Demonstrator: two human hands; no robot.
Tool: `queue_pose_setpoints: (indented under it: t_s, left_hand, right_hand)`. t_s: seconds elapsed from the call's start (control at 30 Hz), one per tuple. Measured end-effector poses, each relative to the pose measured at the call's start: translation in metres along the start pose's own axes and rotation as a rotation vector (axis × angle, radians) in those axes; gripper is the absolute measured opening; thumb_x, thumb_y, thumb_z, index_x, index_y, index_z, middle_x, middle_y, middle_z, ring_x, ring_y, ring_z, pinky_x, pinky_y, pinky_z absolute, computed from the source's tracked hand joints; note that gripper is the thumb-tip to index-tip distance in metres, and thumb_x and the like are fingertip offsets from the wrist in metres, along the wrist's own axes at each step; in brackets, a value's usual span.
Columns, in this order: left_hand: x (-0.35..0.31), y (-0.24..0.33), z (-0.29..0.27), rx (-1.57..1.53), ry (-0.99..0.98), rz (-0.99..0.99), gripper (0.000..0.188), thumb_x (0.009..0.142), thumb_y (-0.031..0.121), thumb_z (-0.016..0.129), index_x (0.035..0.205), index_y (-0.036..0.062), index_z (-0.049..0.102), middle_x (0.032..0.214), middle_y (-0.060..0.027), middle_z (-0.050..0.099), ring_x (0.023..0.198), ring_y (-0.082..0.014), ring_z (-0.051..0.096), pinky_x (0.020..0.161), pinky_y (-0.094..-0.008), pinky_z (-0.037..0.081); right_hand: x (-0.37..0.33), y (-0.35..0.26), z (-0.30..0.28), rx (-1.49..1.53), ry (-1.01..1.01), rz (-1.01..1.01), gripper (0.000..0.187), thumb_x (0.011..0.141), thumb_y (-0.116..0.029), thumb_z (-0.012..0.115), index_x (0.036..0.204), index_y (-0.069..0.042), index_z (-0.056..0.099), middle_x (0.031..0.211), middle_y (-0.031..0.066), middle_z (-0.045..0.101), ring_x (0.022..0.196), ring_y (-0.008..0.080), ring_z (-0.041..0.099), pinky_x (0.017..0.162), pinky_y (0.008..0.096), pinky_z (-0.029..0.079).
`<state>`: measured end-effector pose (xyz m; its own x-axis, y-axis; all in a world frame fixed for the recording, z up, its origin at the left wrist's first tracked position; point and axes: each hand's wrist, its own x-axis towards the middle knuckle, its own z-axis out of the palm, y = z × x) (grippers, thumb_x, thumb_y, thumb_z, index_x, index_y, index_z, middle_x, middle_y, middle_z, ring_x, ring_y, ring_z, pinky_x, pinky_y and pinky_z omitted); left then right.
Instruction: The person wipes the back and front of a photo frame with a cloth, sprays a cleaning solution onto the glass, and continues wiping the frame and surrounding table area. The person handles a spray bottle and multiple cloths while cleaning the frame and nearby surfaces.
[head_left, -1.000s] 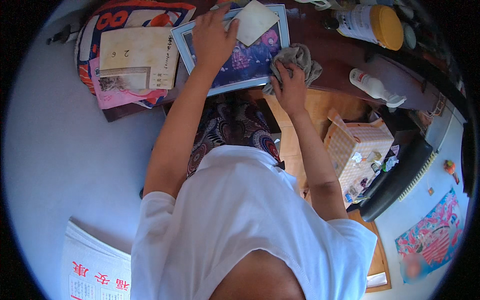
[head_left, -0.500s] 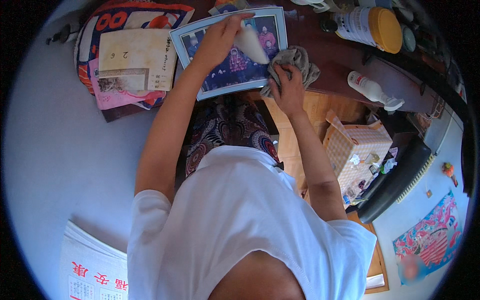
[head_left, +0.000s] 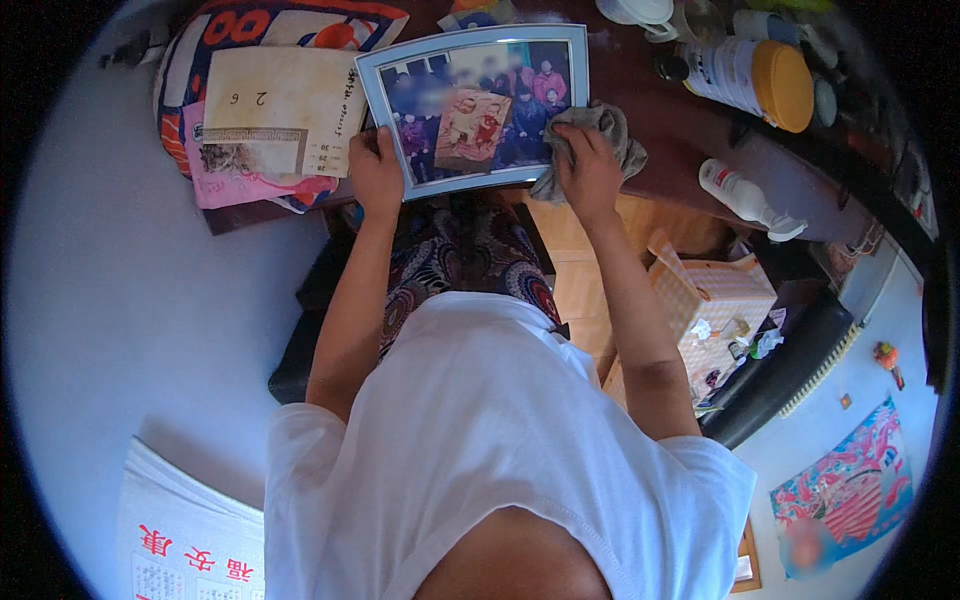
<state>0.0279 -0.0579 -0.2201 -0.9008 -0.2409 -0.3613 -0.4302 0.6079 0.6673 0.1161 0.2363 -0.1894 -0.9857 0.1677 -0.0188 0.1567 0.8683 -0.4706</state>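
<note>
A silvery blue picture frame [head_left: 579, 75] is tilted up in front of me at the table's near edge. Behind its front shows a group photo, and over its middle sits a smaller reddish photo [head_left: 472, 128]. My left hand [head_left: 376, 175] is closed around the lower left side of the frame. In my right hand [head_left: 590, 175] is a crumpled grey cloth [head_left: 625, 150], bunched against the frame's lower right corner. Fingers of the right hand press into the cloth; its thumb side is partly hidden.
On the dark red table [head_left: 670, 205] lie an old paper sheet [head_left: 270, 95] and a patterned fabric bundle [head_left: 190, 60] at left. To the right are a white spray bottle [head_left: 740, 190] and a tub with a yellow lid [head_left: 780, 87]. A checked-cloth table [head_left: 725, 285] stands lower right.
My left hand has moved from over the photo down to the frame's lower left side. A pale blurred piece by that hand is gone; the small reddish photo now shows at the middle.
</note>
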Motion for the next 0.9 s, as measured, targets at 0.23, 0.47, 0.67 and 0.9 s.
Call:
queue_pose_setpoints:
  t_s: [0.23,0.47,0.67,0.9]
  left_hand:
    - [0.006,-0.016,0.002,-0.016,-0.047,0.071,0.042,0.098,0.04,0.06,0.108,0.0001,0.063,0.09,-0.0187,0.069,0.085,-0.0367,0.066,0.076,-0.0436,0.051]
    - [0.008,-0.02,0.007,-0.037,-0.031,0.177,0.04,0.097,0.036,0.062,0.107,-0.0019,0.063,0.092,-0.0197,0.069,0.085,-0.0365,0.066,0.076,-0.0449,0.05]
    - [0.007,-0.017,0.011,-0.051,0.009,0.112,0.041,0.096,0.038,0.064,0.104,-0.0025,0.064,0.091,-0.0208,0.069,0.085,-0.0381,0.066,0.076,-0.046,0.05]
    - [0.004,-0.019,0.013,-0.023,0.023,0.128,0.039,0.094,0.035,0.066,0.102,-0.003,0.065,0.09,-0.0214,0.069,0.083,-0.0389,0.066,0.074,-0.047,0.05]
  right_hand:
    - [0.048,-0.006,0.002,-0.094,0.152,-0.008,0.034,0.081,-0.012,0.072,0.114,-0.016,0.067,0.102,0.01,0.065,0.098,0.0324,0.063,0.083,0.0418,0.052]
    - [0.124,-0.066,0.033,-0.038,0.129,-0.313,0.032,0.081,-0.012,0.07,0.113,-0.019,0.068,0.108,0.0058,0.066,0.105,0.0294,0.062,0.085,0.0403,0.053]
    - [0.142,-0.062,0.025,-0.03,-0.028,-0.54,0.036,0.078,-0.009,0.069,0.111,-0.024,0.069,0.113,0.0016,0.065,0.107,0.0275,0.062,0.085,0.039,0.054]
    - [0.111,-0.007,-0.005,-0.236,0.079,-0.182,0.038,0.077,-0.013,0.071,0.114,-0.019,0.07,0.113,0.0024,0.066,0.106,0.0281,0.062,0.086,0.0392,0.054]
